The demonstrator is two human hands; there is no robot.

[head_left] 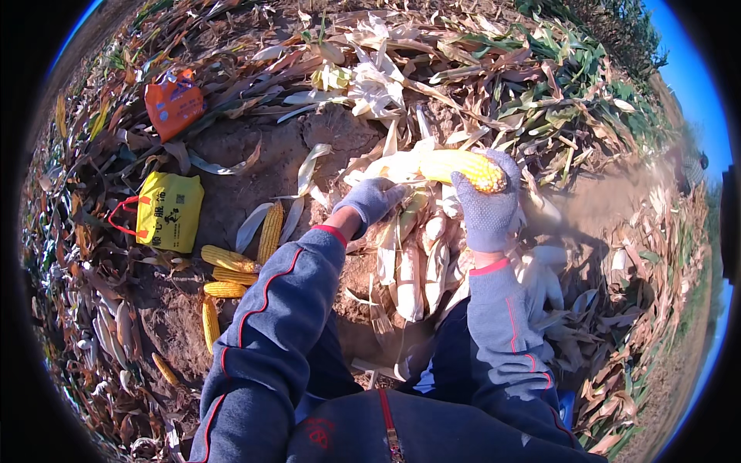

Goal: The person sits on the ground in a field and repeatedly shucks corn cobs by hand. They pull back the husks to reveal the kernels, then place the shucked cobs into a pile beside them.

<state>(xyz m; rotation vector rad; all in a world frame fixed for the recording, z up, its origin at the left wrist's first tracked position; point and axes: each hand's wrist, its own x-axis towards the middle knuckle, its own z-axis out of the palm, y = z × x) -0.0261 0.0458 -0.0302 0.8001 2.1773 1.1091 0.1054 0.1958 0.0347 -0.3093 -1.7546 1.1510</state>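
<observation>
My right hand point(492, 199), in a grey knitted glove, grips the tip end of a yellow ear of corn point(457, 166). Pale husk point(393, 168) is pulled back from the ear's other end, on the left. My left hand point(375, 202), gloved alike, is at the lower edge of this husk with its fingers curled; whether it pinches the husk cannot be told. Below both hands lies a heap of ears in dry husks point(410, 283). Several bare yellow ears point(228, 258) rest on the soil left of my left forearm.
A yellow bag point(173, 211) with red handles and an orange bag point(173, 107) lie at the left. Dry stalks and leaves point(231, 75) ring the bare soil. Another person point(692, 168) is partly seen at the far right. More husked-over ears point(547, 272) lie beside my right forearm.
</observation>
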